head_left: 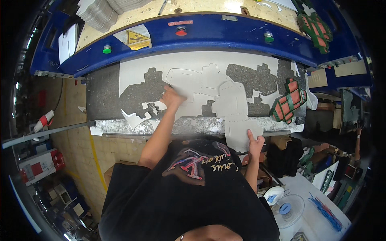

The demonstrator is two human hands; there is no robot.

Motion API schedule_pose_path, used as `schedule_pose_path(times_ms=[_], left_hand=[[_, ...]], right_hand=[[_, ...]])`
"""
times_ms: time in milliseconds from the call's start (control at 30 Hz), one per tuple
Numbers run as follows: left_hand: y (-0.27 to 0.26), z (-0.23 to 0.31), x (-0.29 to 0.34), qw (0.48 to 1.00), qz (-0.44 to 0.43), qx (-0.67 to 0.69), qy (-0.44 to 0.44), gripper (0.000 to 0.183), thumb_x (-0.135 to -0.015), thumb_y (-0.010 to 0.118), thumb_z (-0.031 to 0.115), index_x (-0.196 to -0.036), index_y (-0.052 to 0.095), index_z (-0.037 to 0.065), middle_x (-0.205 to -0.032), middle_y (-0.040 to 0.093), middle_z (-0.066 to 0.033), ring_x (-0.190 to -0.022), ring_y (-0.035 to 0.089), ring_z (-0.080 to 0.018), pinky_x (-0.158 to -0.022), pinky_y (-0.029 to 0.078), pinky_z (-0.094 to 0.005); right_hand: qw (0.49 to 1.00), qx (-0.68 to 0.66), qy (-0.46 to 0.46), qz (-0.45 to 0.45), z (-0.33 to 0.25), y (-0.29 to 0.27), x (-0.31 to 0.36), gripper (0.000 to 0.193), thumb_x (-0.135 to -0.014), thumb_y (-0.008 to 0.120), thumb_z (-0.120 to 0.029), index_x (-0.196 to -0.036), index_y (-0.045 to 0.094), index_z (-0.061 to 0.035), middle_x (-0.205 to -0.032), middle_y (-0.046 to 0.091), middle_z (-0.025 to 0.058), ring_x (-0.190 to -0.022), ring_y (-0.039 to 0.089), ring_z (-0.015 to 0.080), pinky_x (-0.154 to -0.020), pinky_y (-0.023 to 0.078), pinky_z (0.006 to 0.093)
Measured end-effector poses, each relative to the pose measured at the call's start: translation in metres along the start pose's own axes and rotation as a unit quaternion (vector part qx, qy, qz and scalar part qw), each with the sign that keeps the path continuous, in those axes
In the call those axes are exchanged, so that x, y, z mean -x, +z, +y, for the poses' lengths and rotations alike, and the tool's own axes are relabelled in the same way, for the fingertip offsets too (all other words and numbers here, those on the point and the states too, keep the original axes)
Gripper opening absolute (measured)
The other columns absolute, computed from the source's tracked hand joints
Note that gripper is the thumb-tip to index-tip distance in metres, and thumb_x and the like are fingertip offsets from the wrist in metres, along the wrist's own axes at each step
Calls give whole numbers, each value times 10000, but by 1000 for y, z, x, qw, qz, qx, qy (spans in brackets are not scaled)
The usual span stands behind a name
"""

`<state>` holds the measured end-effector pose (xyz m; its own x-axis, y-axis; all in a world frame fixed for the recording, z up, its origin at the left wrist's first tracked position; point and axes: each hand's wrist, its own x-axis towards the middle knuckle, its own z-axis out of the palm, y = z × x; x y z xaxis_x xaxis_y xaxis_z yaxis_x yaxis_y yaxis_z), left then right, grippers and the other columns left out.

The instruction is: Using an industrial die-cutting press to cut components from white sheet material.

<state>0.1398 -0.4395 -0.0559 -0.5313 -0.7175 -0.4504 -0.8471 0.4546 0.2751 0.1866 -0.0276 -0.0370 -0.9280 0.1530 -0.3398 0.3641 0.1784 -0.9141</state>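
A pale grey cardboard sheet [140, 60] lies across the dark bed, with several odd-shaped cut-outs showing the bed beneath. My left hand [173, 98] is closed, its curled fingertips at the sheet by a cut-out, along the left edge of an outlined blank [185, 80] still lying in the sheet. In my right hand [255, 143] is a loose cut cardboard blank [237, 104], pinched at its near end with the thumb on top. That blank reaches over the bed's front edge, and its far end overlaps the sheet. Fingers beneath it are hidden.
On the bed's right lies a green-framed cutting die [289, 101] with reddish pads; a similar die [315, 30] stands beyond. A blue machine beam [217, 34] with push buttons crosses behind. Stacked blanks [96, 14] sit far left. A fan [287, 209] stands near right.
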Motion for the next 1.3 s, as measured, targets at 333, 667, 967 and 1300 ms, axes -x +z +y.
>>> schedule_pose_path(times_ms=[333,667,967,1300], left_hand=[[-33,-12,-44,889,-274,362,-60,592,-806,838,166,-1301,590,-44,-1267,673,-143,-1197,626,-250,-1026,486,-386],[-14,-58,-54,687,-249,670,130,776,-879,792,178,-1480,350,-34,-1363,573,-154,-1271,536,-261,-1115,384,-384],[-10,-67,-21,746,-224,557,289,1015,-692,627,-125,-1600,246,118,-1477,484,-182,-1327,504,-236,-973,479,-361],[-39,-19,5,765,321,89,551,354,-700,652,-76,-990,731,111,-1037,742,-95,-933,693,-313,-924,487,-454]], right_hand=[[987,-109,-17,116,16,-85,-51,375,-885,803,-187,-1129,672,65,-1076,712,104,-939,663,164,-861,519,310],[984,-152,-17,87,26,-60,-35,321,-901,775,-132,-1144,681,55,-1070,724,94,-922,677,160,-855,529,307],[983,-166,17,81,22,-57,1,288,-898,776,-138,-1101,692,48,-1021,730,95,-869,690,160,-799,560,315],[987,-10,-82,136,-20,-23,11,248,-897,774,-174,-973,728,57,-896,736,84,-813,653,134,-753,518,324]])
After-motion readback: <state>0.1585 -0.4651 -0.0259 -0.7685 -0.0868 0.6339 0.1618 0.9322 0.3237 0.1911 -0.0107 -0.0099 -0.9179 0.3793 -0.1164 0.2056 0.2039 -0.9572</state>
